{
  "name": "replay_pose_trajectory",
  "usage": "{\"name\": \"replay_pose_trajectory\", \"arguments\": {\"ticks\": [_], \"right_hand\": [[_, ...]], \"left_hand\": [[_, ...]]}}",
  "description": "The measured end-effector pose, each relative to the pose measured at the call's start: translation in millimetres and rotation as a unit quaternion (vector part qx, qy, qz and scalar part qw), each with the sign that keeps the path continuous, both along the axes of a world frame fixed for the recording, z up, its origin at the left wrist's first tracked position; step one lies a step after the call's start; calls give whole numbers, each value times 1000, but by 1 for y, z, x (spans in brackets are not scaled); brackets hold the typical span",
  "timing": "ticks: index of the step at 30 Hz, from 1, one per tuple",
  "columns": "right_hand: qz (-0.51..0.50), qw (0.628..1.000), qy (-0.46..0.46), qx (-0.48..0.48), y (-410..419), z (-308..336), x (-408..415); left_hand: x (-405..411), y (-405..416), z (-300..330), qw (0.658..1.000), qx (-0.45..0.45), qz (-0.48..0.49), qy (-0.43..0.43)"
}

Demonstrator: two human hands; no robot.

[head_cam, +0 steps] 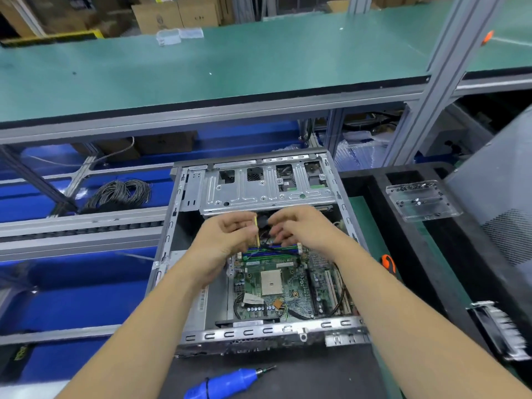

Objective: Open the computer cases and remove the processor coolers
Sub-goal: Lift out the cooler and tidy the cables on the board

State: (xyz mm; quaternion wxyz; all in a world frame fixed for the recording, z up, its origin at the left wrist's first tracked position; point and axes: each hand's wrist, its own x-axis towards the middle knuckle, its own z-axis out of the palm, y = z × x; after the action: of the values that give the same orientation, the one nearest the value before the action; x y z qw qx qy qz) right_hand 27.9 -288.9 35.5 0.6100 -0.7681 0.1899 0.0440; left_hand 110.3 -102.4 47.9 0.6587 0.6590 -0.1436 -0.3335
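1. Head view: the open computer case [256, 254] lies flat at the middle of the dark work mat [288, 370], its motherboard [285, 286] exposed with the bare processor socket [271, 282] near the centre.
2. The left hand [227, 237] pinches a thin yellow wire [257, 234] between curled fingers, above the far edge of the board.
3. The right hand [302, 228], fingers curled, grips black cables [266, 233] just beside it.
4. A blue electric screwdriver [227, 383] lies near, in front of the case.
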Motion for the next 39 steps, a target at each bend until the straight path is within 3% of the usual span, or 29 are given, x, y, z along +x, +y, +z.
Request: {"name": "replay_pose_trajectory", "arguments": {"ticks": [2,4,7,15,17,18,19,20,22,23,25,27,30,39], "right_hand": [[-25,994,-15,105,1,18,-6],[15,994,-15,112,2,28,-16],[57,997,-47,0,3,32,-36],[-16,973,-97,-211,-11,20,-75],[-27,963,-108,-245,-18,18,-83],[-43,959,-115,-257,-25,18,-88],[-67,954,-123,-266,-34,18,-92],[-95,947,-131,-277,-46,19,-96],[-144,930,-129,-313,-73,20,-102],[-160,923,-112,-331,-88,18,-105],[-169,916,-46,-361,-115,7,-107],[-134,911,31,-390,-134,-10,-105],[-58,903,114,-410,-147,-39,-96],[46,888,202,-410,-154,-98,-68]], "left_hand": [[-5,-3,0,998,-40,14,44],[-10,-7,1,996,-69,2,56],[-18,-15,1,994,-87,-15,63],[-47,-37,6,993,-54,-103,27],[-50,-41,6,991,-3,-130,-40],[-48,-40,6,981,57,-134,-129],[-42,-38,6,950,137,-122,-252],[-35,-33,6,890,222,-105,-385],[-17,-17,3,735,354,-69,-575],[-9,-7,-1,684,398,-58,-608],[2,9,-12,641,464,-43,-610],[7,18,-24,667,486,-28,-563],[12,20,-27,776,434,20,-457],[11,18,-28,765,466,8,-445]]}}
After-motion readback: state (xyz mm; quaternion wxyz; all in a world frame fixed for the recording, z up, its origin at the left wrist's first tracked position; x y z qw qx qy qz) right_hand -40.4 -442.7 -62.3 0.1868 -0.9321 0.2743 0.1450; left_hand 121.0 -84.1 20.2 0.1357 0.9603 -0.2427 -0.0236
